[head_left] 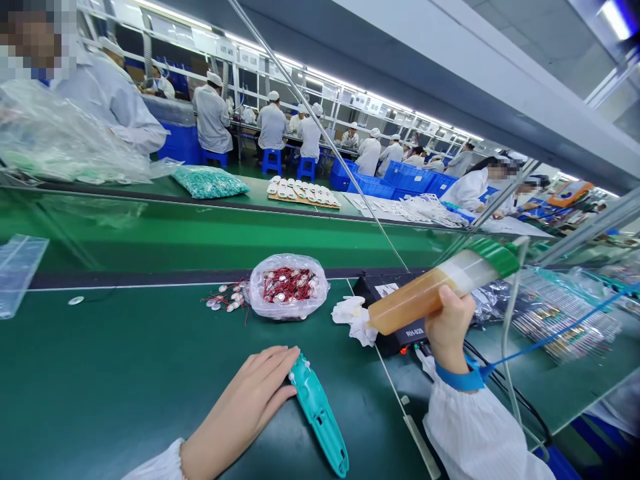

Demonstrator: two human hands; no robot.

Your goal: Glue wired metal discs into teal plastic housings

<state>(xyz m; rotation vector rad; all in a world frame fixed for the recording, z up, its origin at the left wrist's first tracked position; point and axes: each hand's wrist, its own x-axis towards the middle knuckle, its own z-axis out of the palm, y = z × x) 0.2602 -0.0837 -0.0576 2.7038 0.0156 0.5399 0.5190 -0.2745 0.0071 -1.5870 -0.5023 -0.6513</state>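
Note:
My left hand (250, 393) pinches the upper end of a teal plastic housing half (320, 417) between thumb and fingers. The housing is long and hollow, and it lies slanted on the green bench with its inner side up. In my right hand (450, 320) is a large glue syringe (425, 297), filled with amber stuff. A green cap with a clear hose closes its raised end. The lower end of the syringe points left into a crumpled white tissue (357, 319), which hides the tip. A blue wrist strap (463, 377) circles my right wrist.
A plastic bag of red-wired discs (289, 287) stands at the bench's back, with loose ones (229, 298) beside it. A black device (400, 333) sits behind the syringe. On the far ledge are a teal bag (209, 182) and white parts (303, 192). Co-workers (100, 87) are beyond.

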